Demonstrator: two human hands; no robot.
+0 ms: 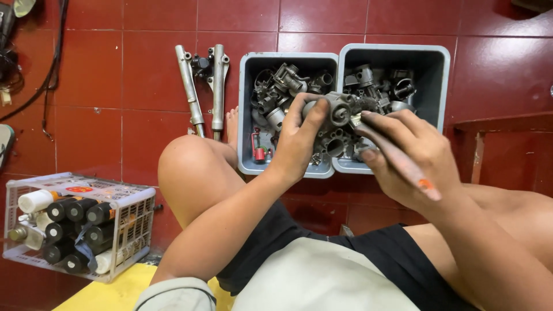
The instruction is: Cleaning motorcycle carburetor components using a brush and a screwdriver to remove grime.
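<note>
My left hand [296, 141] grips a grey metal carburetor body [340, 118] from its left side, thumb on top. My right hand [412, 158] holds a screwdriver with a dark reddish handle [397, 161], its tip pressed against the carburetor's right side. Both hands hover above my bare knees, over the near edges of two grey plastic bins. The left bin [247, 115] and the right bin [440, 75] are each filled with several grey metal carburetors and engine parts.
A pair of metal fork tubes [204, 86] lies on the red tiled floor left of the bins. A white wire basket [135, 213] with several dark spray cans stands at the lower left. Black cables [52, 63] trail at the upper left. A yellow surface [115, 291] lies under me.
</note>
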